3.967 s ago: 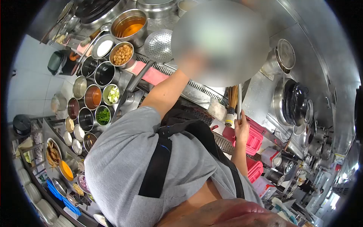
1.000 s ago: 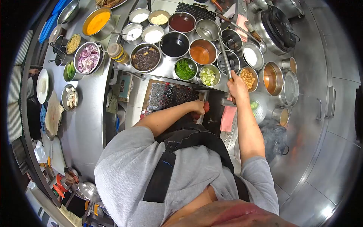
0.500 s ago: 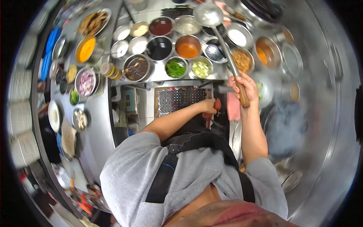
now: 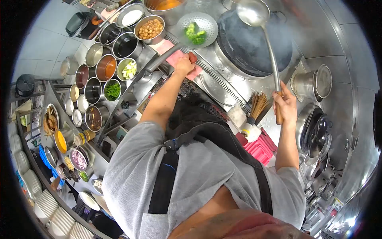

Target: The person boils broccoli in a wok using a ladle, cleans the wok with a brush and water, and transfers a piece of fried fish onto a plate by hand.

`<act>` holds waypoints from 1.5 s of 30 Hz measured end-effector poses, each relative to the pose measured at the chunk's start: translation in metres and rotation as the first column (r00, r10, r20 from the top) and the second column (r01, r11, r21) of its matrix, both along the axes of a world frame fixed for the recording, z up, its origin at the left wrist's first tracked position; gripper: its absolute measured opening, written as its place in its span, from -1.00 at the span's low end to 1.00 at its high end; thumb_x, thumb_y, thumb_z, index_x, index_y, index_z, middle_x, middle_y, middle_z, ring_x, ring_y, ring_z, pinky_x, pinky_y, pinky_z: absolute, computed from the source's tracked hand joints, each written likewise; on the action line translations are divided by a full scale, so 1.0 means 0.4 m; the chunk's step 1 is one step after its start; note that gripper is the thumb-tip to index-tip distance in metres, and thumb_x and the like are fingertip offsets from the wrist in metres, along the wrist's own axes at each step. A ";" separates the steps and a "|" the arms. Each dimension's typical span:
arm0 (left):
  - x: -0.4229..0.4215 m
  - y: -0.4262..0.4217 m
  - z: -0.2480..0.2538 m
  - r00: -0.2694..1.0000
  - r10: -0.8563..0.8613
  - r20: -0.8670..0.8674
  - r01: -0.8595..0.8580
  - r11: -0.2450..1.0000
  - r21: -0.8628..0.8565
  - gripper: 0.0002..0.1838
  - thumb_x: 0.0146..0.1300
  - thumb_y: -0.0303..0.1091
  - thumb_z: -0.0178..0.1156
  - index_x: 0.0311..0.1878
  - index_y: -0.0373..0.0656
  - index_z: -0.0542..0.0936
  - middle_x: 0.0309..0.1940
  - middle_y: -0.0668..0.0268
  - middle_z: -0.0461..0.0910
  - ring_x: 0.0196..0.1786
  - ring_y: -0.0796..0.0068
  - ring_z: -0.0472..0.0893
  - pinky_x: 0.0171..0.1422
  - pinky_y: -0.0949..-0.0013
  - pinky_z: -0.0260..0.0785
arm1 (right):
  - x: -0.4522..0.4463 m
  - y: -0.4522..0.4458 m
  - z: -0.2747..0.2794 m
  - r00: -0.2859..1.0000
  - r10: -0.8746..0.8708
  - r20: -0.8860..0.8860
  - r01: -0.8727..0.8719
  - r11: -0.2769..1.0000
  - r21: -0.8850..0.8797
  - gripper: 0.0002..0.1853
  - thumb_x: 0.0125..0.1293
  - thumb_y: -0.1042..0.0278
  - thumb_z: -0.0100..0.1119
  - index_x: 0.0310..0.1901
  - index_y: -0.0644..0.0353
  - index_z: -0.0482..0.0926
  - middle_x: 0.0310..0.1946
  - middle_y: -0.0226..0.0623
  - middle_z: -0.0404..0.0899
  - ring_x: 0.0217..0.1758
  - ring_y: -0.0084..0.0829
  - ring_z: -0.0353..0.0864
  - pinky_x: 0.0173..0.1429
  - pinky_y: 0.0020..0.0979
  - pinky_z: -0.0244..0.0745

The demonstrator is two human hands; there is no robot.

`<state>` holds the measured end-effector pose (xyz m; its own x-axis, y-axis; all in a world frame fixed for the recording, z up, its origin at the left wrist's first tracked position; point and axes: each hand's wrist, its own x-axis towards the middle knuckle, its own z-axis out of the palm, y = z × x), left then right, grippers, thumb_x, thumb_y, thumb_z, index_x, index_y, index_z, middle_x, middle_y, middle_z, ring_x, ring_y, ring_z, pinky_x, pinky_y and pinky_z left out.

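The left hand (image 4: 184, 66) is closed around a reddish item (image 4: 192, 57) above a pink cloth (image 4: 173, 59). Broccoli (image 4: 195, 35) sits in a perforated strainer (image 4: 208, 22) beside a smoking wok (image 4: 248, 51). The right hand (image 4: 285, 106) clasps the wooden handle of a ladle (image 4: 253, 13), bowl raised over the wok's far side.

The view looks from my head, forward and steeply down. It is very wide, with a round dark border, and the straight edges of the counter (image 4: 304, 40) are bending. Nearest to the camera is my shirt (image 4: 199, 175), which fills the lower middle. My left hand (image 4: 184, 65) and right hand (image 4: 285, 104) are farther from it, and the wok (image 4: 242, 49) lies beyond them, at the top. On the left side, the pots (image 4: 106, 66) are seen from above, at a slant.
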<state>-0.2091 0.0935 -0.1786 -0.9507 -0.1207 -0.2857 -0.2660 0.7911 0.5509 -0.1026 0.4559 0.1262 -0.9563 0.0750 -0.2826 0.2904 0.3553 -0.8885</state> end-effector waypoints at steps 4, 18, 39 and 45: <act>0.008 -0.007 0.048 0.999 0.020 0.028 -0.022 0.999 0.048 -0.41 -0.01 -0.02 0.26 0.04 -0.20 0.48 -0.16 -0.08 0.62 -0.02 -0.06 0.59 0.12 0.09 0.43 | -0.019 0.074 -0.052 0.994 0.099 0.041 -0.102 0.744 0.660 -0.33 0.18 0.58 0.10 0.38 0.22 0.22 -0.39 -0.19 0.54 -0.46 -0.40 0.55 -0.34 -0.35 0.47; 0.249 -0.186 0.144 0.998 0.028 -0.060 -0.016 0.981 0.192 -0.21 -0.02 -0.14 0.31 0.29 -0.24 0.28 0.16 -0.01 0.40 0.25 -0.03 0.38 0.25 0.04 0.32 | -0.192 -0.823 -0.089 0.520 0.821 -0.237 -0.711 0.569 0.412 -0.45 0.20 0.47 0.14 0.27 0.25 0.36 -0.16 0.04 0.59 -0.15 -0.08 0.61 0.01 -0.29 0.45; 0.898 -0.671 -0.162 0.792 0.365 0.489 -0.453 0.888 0.073 -0.42 -0.01 -0.25 0.15 0.14 -0.25 0.48 0.03 -0.10 0.54 0.11 -0.02 0.54 0.21 0.07 0.39 | -0.200 -1.340 -0.239 0.564 0.807 0.176 -0.770 0.590 -0.241 -0.32 0.14 0.49 0.17 0.32 0.46 0.21 -0.37 -0.26 0.56 -0.67 -0.49 0.46 -0.64 -0.48 0.37; 0.875 -0.608 -0.116 0.850 0.263 0.455 -0.342 0.935 0.097 -0.40 0.02 -0.17 0.18 0.18 -0.22 0.47 0.06 -0.07 0.54 0.12 -0.03 0.53 0.22 0.10 0.39 | -0.201 -1.235 -0.209 0.635 0.752 0.179 -0.455 0.551 -0.699 -0.38 0.24 0.47 0.11 0.32 0.38 0.16 -0.30 -0.14 0.53 -0.59 -0.45 0.45 -0.71 -0.47 0.35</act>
<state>0.1408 -0.1498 -0.2250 -0.6530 -0.2952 -0.6975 -0.7169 0.5381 0.4434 -0.1829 -0.0382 0.0425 -0.4649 -0.7800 -0.4189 0.5771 0.0919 -0.8115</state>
